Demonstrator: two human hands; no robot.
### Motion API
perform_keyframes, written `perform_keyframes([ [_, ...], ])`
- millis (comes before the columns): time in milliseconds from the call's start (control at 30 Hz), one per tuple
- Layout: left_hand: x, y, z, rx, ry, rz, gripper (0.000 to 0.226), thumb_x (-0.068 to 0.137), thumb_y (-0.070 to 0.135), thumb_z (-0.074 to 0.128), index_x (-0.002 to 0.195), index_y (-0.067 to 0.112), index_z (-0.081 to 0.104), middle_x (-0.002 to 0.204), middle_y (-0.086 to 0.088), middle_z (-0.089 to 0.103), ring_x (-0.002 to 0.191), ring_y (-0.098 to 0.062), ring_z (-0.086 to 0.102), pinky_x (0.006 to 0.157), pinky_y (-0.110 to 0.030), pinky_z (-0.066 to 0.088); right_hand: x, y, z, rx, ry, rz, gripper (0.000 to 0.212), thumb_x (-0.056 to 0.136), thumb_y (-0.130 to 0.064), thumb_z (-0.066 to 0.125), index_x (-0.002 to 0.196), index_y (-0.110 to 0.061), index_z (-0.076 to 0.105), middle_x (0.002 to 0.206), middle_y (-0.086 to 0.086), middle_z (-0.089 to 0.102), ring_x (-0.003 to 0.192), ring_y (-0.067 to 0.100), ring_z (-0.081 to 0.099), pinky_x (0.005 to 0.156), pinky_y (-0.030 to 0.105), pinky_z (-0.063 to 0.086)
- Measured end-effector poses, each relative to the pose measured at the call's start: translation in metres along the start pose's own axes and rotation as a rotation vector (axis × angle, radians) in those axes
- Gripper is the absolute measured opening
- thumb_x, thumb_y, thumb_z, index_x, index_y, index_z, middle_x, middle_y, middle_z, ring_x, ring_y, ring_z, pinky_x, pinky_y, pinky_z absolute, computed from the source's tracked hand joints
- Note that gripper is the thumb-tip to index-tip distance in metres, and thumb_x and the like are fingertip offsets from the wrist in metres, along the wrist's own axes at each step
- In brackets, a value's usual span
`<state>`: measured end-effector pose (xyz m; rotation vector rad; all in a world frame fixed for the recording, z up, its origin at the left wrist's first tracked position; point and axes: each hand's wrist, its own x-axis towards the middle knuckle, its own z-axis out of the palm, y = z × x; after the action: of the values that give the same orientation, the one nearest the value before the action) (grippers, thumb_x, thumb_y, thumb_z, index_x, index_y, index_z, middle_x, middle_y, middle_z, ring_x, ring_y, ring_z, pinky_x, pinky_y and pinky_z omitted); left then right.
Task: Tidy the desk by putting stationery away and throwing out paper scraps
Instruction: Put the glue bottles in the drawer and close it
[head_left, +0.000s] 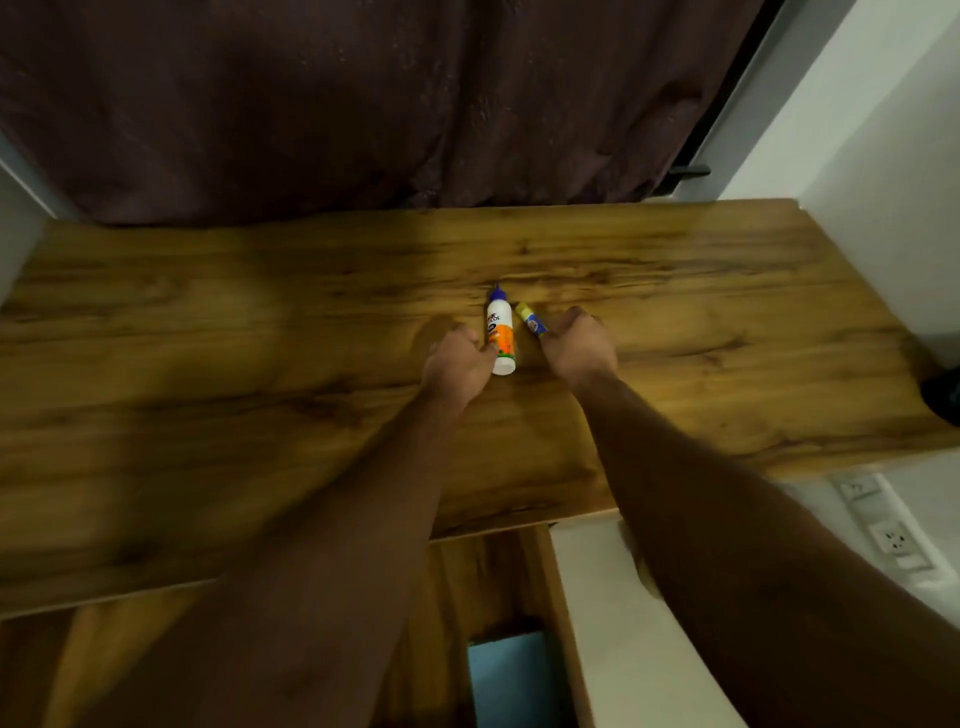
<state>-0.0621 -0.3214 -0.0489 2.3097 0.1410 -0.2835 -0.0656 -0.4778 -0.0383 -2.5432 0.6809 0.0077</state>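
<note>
Wooden desk (208, 364) before dark curtain (363, 104), centre: glue bottle (501, 332) and glue stick (532, 320) lie side by side, long axes running away from person — left hand (457, 364) curled at bottle's side, right hand (579, 345) closed on stick's near end, approx. equally near.

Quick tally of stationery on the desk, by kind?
Glue bottle, white with a blue tip, lying at the left hand: 1
Glue stick, yellow cap, at the right hand: 1
Paper scraps: 0 visible
Total: 2
</note>
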Motion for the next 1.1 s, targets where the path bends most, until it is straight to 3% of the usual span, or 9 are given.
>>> perform_keyframes([
  [100, 0.010, 0.013, 0.014, 0.046, 0.052, -0.041, 0.045, 0.092, 0.039, 0.058, 0.127, 0.012, 0.057, 0.124, -0.009, 0.061, 0.116, -0.026, 0.056, 0.086, -0.032, 0.045, 0.019, 0.003, 0.003, -0.005, -0.014, -0.017, 0.041, 0.086, -0.037, 0.067, 0.116, -0.009, 0.065, 0.115, 0.015, 0.067, 0.106, 0.033, 0.064, 0.088, 0.039, 0.054],
  [233, 0.019, 0.022, 0.030, 0.105, 0.085, -0.052, 0.054, 0.089, 0.050, 0.057, 0.123, 0.008, 0.057, 0.118, -0.012, 0.063, 0.108, -0.027, 0.060, 0.074, -0.031, 0.042, 0.035, 0.010, 0.014, 0.013, -0.086, -0.087, 0.045, 0.091, -0.046, 0.059, 0.119, -0.010, 0.063, 0.117, 0.013, 0.066, 0.106, 0.032, 0.064, 0.080, 0.033, 0.050],
  [333, 0.028, 0.024, 0.040, 0.082, 0.064, -0.079, 0.064, 0.082, 0.059, 0.061, 0.122, 0.010, 0.058, 0.116, -0.010, 0.064, 0.107, -0.026, 0.060, 0.077, -0.032, 0.045, 0.034, 0.023, 0.028, 0.051, -0.156, -0.186, 0.043, 0.096, -0.047, 0.050, 0.114, -0.010, 0.063, 0.108, 0.013, 0.067, 0.098, 0.031, 0.063, 0.073, 0.030, 0.044],
  [567, 0.024, 0.024, 0.042, 0.120, 0.010, -0.154, 0.059, 0.085, 0.048, 0.064, 0.128, 0.008, 0.054, 0.124, -0.011, 0.060, 0.111, -0.027, 0.058, 0.081, -0.033, 0.044, 0.032, 0.025, 0.028, -0.022, -0.134, -0.225, 0.036, 0.097, -0.035, 0.050, 0.120, -0.008, 0.059, 0.116, 0.017, 0.064, 0.106, 0.034, 0.059, 0.086, 0.038, 0.047],
  [767, -0.005, 0.003, 0.028, -0.044, -0.003, -0.130, 0.051, 0.087, 0.044, 0.063, 0.122, 0.007, 0.059, 0.116, -0.009, 0.065, 0.099, -0.024, 0.065, 0.077, -0.034, 0.054, 0.003, 0.022, 0.023, -0.056, -0.173, -0.039, 0.043, 0.088, -0.038, 0.064, 0.113, -0.003, 0.063, 0.111, 0.015, 0.067, 0.100, 0.032, 0.064, 0.070, 0.032, 0.046],
  [867, -0.025, -0.009, 0.014, -0.208, -0.020, -0.085, 0.043, 0.086, 0.039, 0.067, 0.113, 0.007, 0.063, 0.110, -0.011, 0.068, 0.094, -0.026, 0.067, 0.082, -0.043, 0.057, -0.028, 0.024, 0.024, 0.127, -0.118, 0.010, 0.036, 0.085, -0.033, 0.068, 0.103, -0.002, 0.068, 0.094, 0.013, 0.069, 0.087, 0.028, 0.066, 0.068, 0.030, 0.046],
  [933, -0.042, -0.017, 0.004, -0.333, -0.053, -0.070, 0.039, 0.085, 0.037, 0.069, 0.112, 0.008, 0.064, 0.108, -0.010, 0.068, 0.092, -0.026, 0.068, 0.081, -0.047, 0.058, -0.053, 0.024, 0.024, 0.450, -0.161, 0.060, 0.019, 0.086, -0.024, 0.069, 0.090, -0.005, 0.070, 0.078, 0.008, 0.066, 0.066, 0.019, 0.060, 0.058, 0.026, 0.046],
  [1000, -0.063, -0.024, -0.007, -0.413, -0.098, -0.043, 0.035, 0.086, 0.032, 0.068, 0.113, 0.009, 0.064, 0.106, -0.010, 0.068, 0.092, -0.027, 0.069, 0.079, -0.048, 0.059, -0.084, 0.022, 0.021, 0.736, -0.211, 0.145, 0.013, 0.088, -0.016, 0.067, 0.081, -0.006, 0.065, 0.072, 0.009, 0.063, 0.057, 0.017, 0.057, 0.049, 0.027, 0.050],
  [1100, -0.093, -0.032, -0.022, -0.462, -0.141, 0.011, 0.029, 0.088, 0.026, 0.068, 0.111, 0.010, 0.063, 0.102, -0.007, 0.067, 0.093, -0.026, 0.068, 0.080, -0.047, 0.058, -0.127, 0.023, 0.012, 0.922, -0.198, 0.217, 0.010, 0.091, -0.010, 0.064, 0.089, 0.000, 0.061, 0.071, 0.013, 0.060, 0.053, 0.017, 0.055, 0.041, 0.021, 0.048],
])
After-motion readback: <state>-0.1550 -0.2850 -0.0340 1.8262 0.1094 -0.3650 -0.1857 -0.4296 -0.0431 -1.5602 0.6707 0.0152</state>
